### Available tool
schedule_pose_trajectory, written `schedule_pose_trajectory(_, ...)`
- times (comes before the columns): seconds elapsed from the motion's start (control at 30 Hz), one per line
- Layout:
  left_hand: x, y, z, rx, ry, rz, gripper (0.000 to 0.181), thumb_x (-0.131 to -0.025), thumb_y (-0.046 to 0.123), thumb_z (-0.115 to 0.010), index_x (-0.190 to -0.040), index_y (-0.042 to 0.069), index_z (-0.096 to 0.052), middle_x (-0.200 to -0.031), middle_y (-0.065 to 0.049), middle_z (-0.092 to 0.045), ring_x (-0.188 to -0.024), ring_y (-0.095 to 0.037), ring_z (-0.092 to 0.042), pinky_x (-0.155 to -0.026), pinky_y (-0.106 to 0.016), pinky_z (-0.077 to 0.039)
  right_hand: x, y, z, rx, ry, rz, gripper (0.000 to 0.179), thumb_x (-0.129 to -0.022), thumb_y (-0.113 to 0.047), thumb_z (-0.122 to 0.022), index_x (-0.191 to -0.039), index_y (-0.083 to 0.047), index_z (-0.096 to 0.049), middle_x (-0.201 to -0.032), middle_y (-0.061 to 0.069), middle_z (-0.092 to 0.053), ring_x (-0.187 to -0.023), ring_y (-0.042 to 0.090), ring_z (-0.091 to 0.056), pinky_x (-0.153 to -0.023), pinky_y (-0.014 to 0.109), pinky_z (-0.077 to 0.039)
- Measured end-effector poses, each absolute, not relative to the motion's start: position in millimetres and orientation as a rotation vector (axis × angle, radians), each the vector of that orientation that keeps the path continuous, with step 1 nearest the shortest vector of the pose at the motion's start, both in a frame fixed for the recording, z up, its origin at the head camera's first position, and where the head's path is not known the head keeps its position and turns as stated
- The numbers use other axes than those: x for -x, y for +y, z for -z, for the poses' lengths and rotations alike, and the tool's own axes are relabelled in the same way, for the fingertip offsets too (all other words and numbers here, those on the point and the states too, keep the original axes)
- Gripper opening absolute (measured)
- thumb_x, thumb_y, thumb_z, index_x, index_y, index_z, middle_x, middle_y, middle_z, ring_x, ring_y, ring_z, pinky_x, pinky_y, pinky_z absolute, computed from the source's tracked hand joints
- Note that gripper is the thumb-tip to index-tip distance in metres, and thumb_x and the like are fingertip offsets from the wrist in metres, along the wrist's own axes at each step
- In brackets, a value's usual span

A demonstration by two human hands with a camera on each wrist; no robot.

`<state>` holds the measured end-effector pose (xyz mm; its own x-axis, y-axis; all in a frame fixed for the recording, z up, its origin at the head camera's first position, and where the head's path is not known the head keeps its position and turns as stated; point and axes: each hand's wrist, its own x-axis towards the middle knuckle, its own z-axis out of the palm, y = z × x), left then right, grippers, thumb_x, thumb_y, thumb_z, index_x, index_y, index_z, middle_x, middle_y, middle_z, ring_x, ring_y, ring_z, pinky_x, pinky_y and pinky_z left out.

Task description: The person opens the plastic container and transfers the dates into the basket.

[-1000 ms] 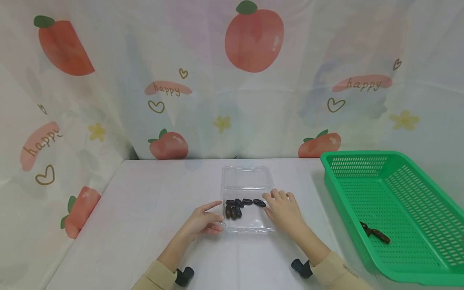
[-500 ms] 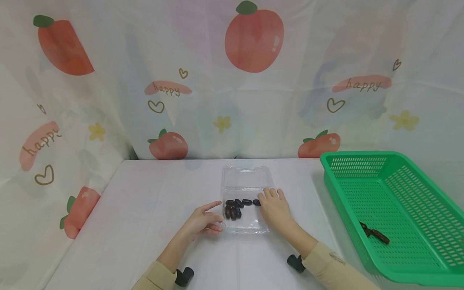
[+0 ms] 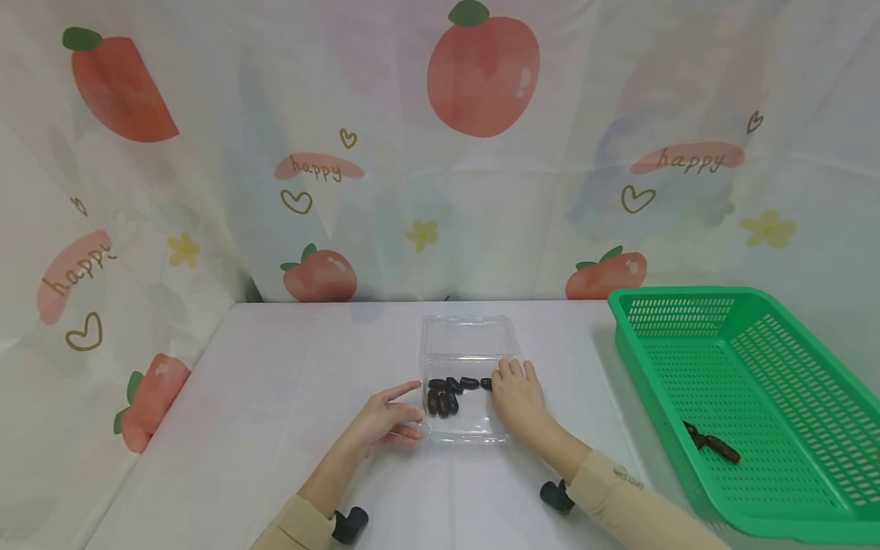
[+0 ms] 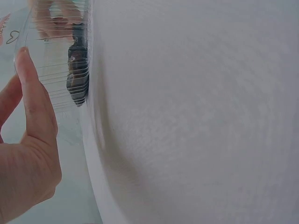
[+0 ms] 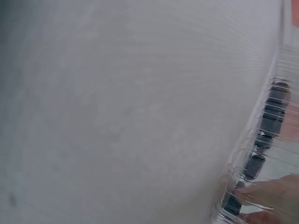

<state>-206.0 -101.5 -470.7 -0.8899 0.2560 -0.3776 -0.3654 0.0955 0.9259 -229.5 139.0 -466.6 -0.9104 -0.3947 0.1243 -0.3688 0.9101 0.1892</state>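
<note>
A clear plastic clamshell box [image 3: 474, 429] lies on the white table with its lid [image 3: 467, 336] folded back. Several dark, glossy dates [image 3: 443, 402] sit inside, grouped at the left with a row along the back. My left hand [image 3: 385, 418] rests its extended fingers against the box's left wall; the left wrist view shows a fingertip [image 4: 24, 58] at the rim. Over the box's right side, my right hand [image 3: 519, 396] reaches in and partly covers the rightmost date [image 3: 486, 383]. Seen through the ribbed wall, its fingers [image 5: 273, 191] pinch that date at the bottom.
A green perforated basket [image 3: 687, 451] stands at the right of the table, with a few brown dates [image 3: 722, 449] on its floor. Behind the table hangs a printed curtain [image 3: 481, 214], which also runs along the left side.
My right hand has moved left and inward over the rightmost date, now covering part of it. The left hand, the box and the other dates look the same.
</note>
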Motion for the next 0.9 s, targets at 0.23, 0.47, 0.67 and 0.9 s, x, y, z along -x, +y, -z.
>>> schedule_pose_trajectory(0.23,206.1,-101.5,470.0,0.093,1.944,-1.836,0.058,-0.087,0.008,-0.06,-0.14,0.011,-0.037,-0.104,-0.022,-0.061,-0.061,-0.016,-0.066,-0.057,-0.029,-0.057,231.1,138.1,468.1,-0.581,-2.958,0.238,0.029,-0.081,-0.009,-0.064,-0.107,0.004,-0.059,-0.105,0.015,-0.049,-0.102,0.03,-0.043,-0.099,0.049,-0.033)
schedule_pose_trajectory(0.47,205.7,-101.3,470.6,0.096,1.938,-1.848,0.058,-0.087,0.01,-0.06,-0.14,0.013,-0.037,-0.103,-0.019,-0.062,-0.062,-0.017,-0.066,-0.057,-0.03,-0.057,230.8,137.1,469.3,-0.574,-2.936,0.241,0.028,-0.081,-0.009,-0.065,-0.105,0.003,-0.059,-0.101,0.015,-0.05,-0.1,0.03,-0.045,-0.097,0.049,-0.034)
schedule_pose_trajectory(0.67,206.1,-101.3,471.1,0.103,1.936,-1.848,0.059,-0.087,0.01,-0.061,-0.14,0.014,-0.037,-0.102,-0.018,-0.063,-0.061,-0.017,-0.066,-0.057,-0.03,-0.057,231.0,137.2,470.1,-0.567,-2.88,0.194,0.019,-0.083,-0.01,-0.063,-0.098,0.002,-0.057,-0.09,0.011,-0.049,-0.092,0.027,-0.047,-0.091,0.047,-0.037)
schedule_pose_trajectory(0.9,203.7,-100.8,466.3,0.099,1.941,-1.846,0.059,-0.086,0.009,-0.061,-0.14,0.012,-0.037,-0.101,-0.019,-0.063,-0.06,-0.015,-0.065,-0.056,-0.028,-0.057,229.1,138.9,463.3,-0.534,-2.815,0.084,0.02,-0.082,-0.018,-0.064,-0.095,-0.006,-0.055,-0.086,0.006,-0.05,-0.091,0.025,-0.05,-0.091,0.046,-0.036)
